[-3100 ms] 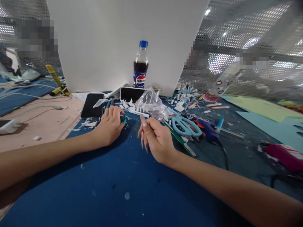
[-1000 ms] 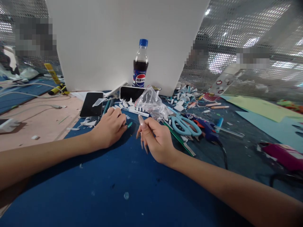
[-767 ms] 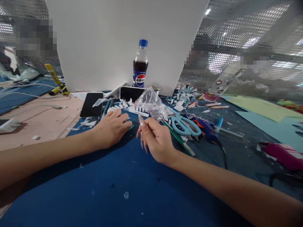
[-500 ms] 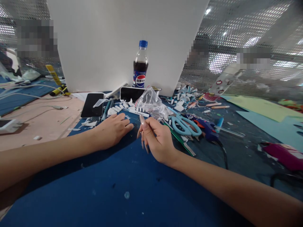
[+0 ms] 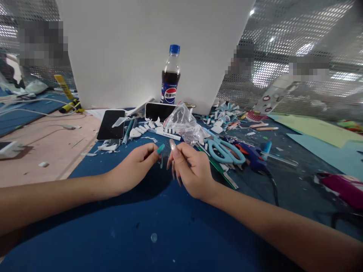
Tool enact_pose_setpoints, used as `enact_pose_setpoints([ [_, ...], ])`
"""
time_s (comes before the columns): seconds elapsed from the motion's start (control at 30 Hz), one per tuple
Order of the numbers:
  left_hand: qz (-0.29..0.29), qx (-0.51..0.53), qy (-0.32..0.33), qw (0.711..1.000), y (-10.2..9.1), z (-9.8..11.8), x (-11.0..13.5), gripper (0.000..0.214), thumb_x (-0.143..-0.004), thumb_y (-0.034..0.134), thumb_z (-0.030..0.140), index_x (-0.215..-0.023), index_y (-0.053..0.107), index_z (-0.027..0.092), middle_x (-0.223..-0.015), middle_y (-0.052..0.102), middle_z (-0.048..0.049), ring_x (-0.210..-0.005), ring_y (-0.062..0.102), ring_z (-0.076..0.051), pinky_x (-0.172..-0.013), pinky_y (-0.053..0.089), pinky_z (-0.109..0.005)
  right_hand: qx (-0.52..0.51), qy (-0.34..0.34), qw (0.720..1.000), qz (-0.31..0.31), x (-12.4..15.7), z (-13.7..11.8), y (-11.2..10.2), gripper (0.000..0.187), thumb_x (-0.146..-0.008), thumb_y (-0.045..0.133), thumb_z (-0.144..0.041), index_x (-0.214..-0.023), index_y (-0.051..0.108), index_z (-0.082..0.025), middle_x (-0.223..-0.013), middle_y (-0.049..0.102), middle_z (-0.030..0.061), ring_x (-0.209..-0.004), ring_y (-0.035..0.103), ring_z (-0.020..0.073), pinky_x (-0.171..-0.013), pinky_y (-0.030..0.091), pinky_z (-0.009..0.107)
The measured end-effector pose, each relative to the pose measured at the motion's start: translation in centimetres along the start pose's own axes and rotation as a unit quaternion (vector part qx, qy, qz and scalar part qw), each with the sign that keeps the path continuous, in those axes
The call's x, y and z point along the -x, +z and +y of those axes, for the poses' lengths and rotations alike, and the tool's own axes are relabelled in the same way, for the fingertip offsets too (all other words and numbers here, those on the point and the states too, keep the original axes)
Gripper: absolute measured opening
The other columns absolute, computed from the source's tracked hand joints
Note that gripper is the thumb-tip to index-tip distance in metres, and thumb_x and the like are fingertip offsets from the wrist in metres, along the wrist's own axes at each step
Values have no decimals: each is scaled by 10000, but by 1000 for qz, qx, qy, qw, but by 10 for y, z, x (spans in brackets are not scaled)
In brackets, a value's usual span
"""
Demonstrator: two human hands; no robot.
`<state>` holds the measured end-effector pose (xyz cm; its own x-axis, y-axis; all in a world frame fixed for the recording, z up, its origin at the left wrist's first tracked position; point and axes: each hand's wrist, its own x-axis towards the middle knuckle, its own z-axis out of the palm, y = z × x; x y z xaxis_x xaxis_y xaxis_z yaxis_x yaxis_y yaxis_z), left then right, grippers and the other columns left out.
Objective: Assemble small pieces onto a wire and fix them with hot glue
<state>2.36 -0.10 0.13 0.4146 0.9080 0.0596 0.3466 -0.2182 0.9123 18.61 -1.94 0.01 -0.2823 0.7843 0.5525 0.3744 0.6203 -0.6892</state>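
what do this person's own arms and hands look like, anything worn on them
The left forearm and right forearm show no sleeves, watch or bracelet. No glove or ring is visible on the left hand or right hand. The right thumbnail is long, glossy and pinkish; the teal thumb tip on the left looks like a long painted nail.

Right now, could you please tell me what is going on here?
Someone's left hand and right hand are curled near each other without touching; whether they hold anything tiny can't be made out. A marker and clear bag lie just beyond, scissors to the right, and a bottle stands behind.
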Motion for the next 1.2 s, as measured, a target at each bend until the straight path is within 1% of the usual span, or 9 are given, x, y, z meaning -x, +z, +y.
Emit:
enact_pose_setpoints([
  [0.13, 29, 99, -64, 993, 1, -2, -3, 235, -843, 406, 299, -642, 375, 180, -583, 317, 60, -510, 300, -73, -499, 272, -219, 77, -76, 994, -15, 1, -4, 0, 302, -919, 372, -186, -629, 456, -199, -465, 471, -38, -472, 474, 100, -548, 401, 262],
  [0.2, 34, 135, -80, 987, 0, -4, -4, 206, -826, 423, 288, -657, 385, 177, -608, 340, 57, -528, 322, -70, -518, 292, -211, 114, -106, 988, -20, 1, -4, 0, 290, -906, 384, -158, -630, 465, -195, -486, 479, -29, -502, 472, 108, -583, 403, 274],
  [0.27, 30, 158, -90, 983, 0, -4, -4, 186, -817, 436, 292, -674, 403, 176, -628, 364, 53, -544, 338, -71, -536, 309, -209, 137, -123, 982, -28, 1, -3, 0, 279, -897, 387, -143, -637, 475, -194, -496, 481, -22, -527, 471, 119, -611, 407, 286],
  [0.4, 36, 194, -95, 976, 0, -5, -5, 198, -816, 441, 289, -660, 391, 177, -618, 353, 55, -534, 329, -69, -525, 304, -204, 142, -130, 981, -34, 1, -1, 1, 261, -887, 386, -129, -651, 474, -197, -492, 479, -28, -518, 456, 119, -650, 416, 305],
  [0.5, 44, 210, -99, 972, 0, -5, -6, 207, -825, 447, 290, -663, 390, 174, -629, 366, 52, -544, 340, -65, -524, 307, -196, 148, -131, 980, -30, 0, 0, 1, 254, -879, 387, -116, -648, 452, -198, -501, 480, -31, -504, 450, 113, -641, 418, 299],
  [0.63, 43, 212, -97, 971, -1, -5, -5, 217, -832, 452, 299, -663, 400, 172, -628, 362, 49, -552, 344, -65, -530, 319, -190, 160, -126, 979, -21, 0, -1, 1, 253, -877, 386, -115, -644, 428, -202, -508, 480, -26, -517, 469, 117, -614, 413, 290],
  [0.83, 43, 216, -92, 971, -1, -5, -5, 221, -817, 457, 281, -636, 385, 177, -615, 350, 45, -538, 339, -71, -522, 320, -202, 146, -120, 982, -27, 1, -1, 1, 269, -891, 378, -125, -639, 427, -207, -497, 491, -29, -517, 482, 117, -638, 422, 300],
  [1.2, 43, 223, -107, 968, -1, -6, -4, 228, -811, 464, 266, -621, 379, 174, -608, 353, 48, -548, 335, -73, -546, 323, -206, 133, -147, 980, -28, 1, 1, 2, 249, -884, 406, -106, -657, 443, -200, -490, 485, -39, -496, 455, 107, -636, 418, 296],
])
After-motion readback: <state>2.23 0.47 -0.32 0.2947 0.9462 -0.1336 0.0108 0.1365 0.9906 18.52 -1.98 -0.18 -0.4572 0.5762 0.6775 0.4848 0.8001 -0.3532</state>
